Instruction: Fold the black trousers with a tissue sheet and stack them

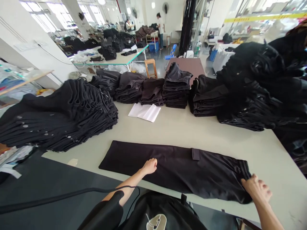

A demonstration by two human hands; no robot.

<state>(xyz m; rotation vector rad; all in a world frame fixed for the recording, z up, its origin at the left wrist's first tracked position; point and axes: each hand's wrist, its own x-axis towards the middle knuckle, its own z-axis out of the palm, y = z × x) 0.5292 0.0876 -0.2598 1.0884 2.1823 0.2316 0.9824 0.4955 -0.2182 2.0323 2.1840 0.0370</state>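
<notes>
A pair of black trousers (177, 169) lies folded lengthwise on the pale table (115, 127), its gathered waistband at the right and its hems at the left. A small pocket flap shows near its upper edge. My left hand (150, 166) is closed at the near side of the trouser legs, fingers curled on the fabric. At the waistband, my right hand (257, 187) has its thumb and index finger on the cloth, and its other fingers are bent.
A large pile of dark garments (59, 111) covers the table's left end. Folded stacks (177, 86) line the far edge, with white paper (144, 111) before them. High dark piles (254, 80) stand at the right. Two people are in the background. A black cable crosses my left forearm.
</notes>
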